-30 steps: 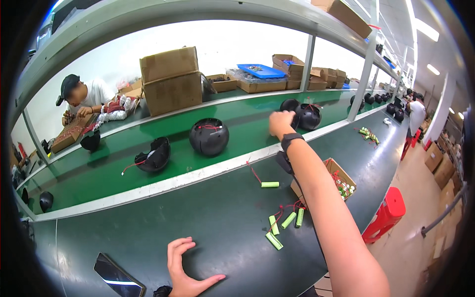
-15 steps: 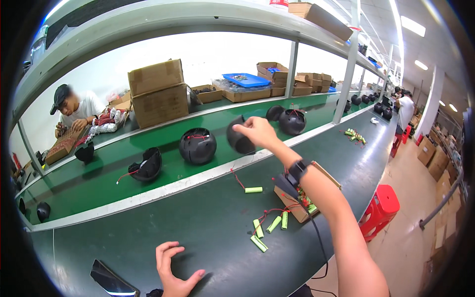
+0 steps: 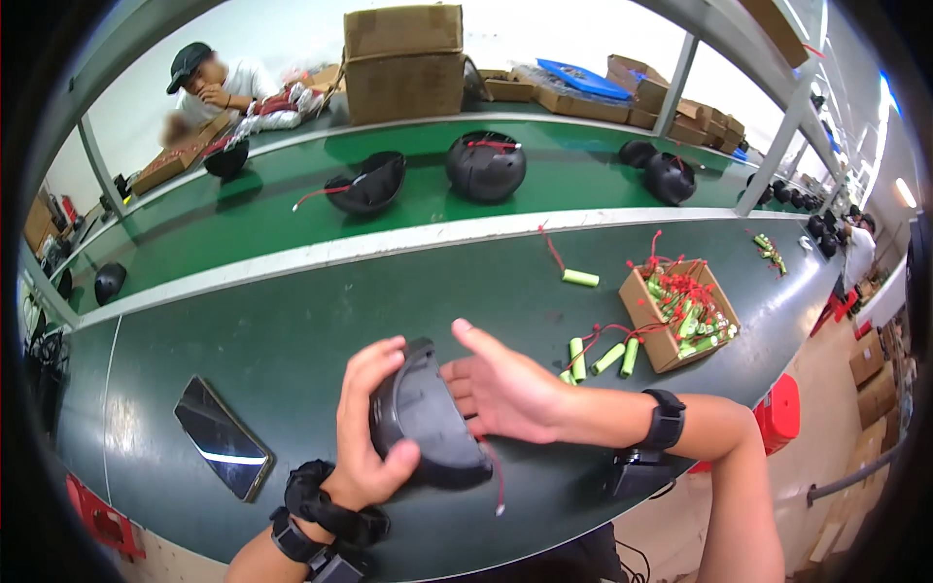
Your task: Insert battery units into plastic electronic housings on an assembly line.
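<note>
Bench: bears the box, taken as landmark. Shell: left of the box, nearer the wearer, tilted. Left hand: beyond it, clasping the shell between thumb and fingers. Right hand: between shell and box, spread; contact unclear. Lead: hangs off the shell's box-ward side. Step, as judged: positioning the shell; next move calls for firm left-hand support, lead clear.

White wall, grey metal frame, dark green worktable, red stool, pale floor, lit ceiling lamp
</note>
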`<action>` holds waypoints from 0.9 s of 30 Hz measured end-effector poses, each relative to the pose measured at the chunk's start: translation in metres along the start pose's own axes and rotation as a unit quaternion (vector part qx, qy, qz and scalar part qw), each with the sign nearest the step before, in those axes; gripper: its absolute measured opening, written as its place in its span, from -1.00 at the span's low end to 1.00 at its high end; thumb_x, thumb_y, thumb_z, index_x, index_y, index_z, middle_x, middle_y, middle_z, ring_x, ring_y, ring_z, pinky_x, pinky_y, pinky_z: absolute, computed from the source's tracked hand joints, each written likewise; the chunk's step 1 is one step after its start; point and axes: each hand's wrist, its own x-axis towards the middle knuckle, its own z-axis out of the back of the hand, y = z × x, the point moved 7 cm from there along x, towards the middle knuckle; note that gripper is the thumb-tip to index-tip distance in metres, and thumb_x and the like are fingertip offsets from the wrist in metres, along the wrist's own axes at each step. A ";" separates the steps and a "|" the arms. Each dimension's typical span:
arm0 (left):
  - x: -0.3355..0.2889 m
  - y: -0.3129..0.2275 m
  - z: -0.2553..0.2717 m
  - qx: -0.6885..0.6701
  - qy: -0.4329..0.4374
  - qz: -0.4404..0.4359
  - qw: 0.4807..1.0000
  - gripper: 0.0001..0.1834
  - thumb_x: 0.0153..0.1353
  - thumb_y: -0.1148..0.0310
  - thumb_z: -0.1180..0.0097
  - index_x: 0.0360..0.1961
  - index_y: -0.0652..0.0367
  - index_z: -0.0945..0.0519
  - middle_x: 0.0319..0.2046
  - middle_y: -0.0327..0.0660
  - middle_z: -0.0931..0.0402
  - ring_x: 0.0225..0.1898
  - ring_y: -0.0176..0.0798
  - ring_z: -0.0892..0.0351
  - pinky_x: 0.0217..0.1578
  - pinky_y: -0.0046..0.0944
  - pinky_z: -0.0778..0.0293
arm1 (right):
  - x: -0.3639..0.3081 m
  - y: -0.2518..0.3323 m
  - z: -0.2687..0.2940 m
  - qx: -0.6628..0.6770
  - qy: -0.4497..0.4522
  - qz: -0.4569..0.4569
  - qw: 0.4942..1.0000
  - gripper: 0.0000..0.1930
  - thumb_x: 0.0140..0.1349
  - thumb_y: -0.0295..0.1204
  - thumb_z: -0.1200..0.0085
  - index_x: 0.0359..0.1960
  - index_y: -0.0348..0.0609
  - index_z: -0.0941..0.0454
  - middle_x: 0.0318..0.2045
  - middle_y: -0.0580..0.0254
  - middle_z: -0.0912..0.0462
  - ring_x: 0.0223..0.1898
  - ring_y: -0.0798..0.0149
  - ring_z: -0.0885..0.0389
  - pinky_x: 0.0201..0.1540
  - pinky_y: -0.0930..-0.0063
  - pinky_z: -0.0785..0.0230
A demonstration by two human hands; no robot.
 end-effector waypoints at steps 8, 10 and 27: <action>0.002 -0.039 0.006 0.158 0.003 -0.127 0.979 -0.72 -0.06 0.38 -0.19 -0.25 0.16 -0.61 -0.09 -0.09 -0.53 0.11 0.10 -0.42 0.15 0.12 -0.22 | -0.039 -0.011 0.006 -0.306 0.078 0.105 0.943 -0.64 0.36 -0.25 0.04 0.01 -0.30 -0.39 -0.42 0.32 -0.54 -0.37 0.50 -0.50 -0.30 0.52 -0.41; 0.001 -0.037 -0.012 0.199 0.130 -0.119 0.964 -0.76 0.11 0.22 -0.06 -0.35 0.15 -0.63 -0.21 -0.15 -0.58 0.11 0.05 -0.41 0.21 0.16 -0.09 | -0.046 0.000 0.002 -0.382 0.021 0.173 0.908 -0.75 0.33 -0.32 0.01 -0.15 -0.28 -0.48 -0.55 0.33 -0.52 -0.47 0.42 -0.52 -0.39 0.46 -0.39; 0.003 -0.045 -0.012 0.101 0.091 -0.015 0.991 -0.83 -0.07 0.41 -0.19 -0.39 0.08 -0.70 -0.30 -0.26 -0.66 -0.02 0.00 -0.46 0.27 0.21 0.09 | -0.080 0.067 -0.073 -0.534 0.103 0.525 0.654 -0.73 0.04 -0.41 -0.21 -0.24 -0.29 -0.52 -0.47 0.12 -0.66 -0.46 0.19 -0.66 -0.43 0.35 -0.44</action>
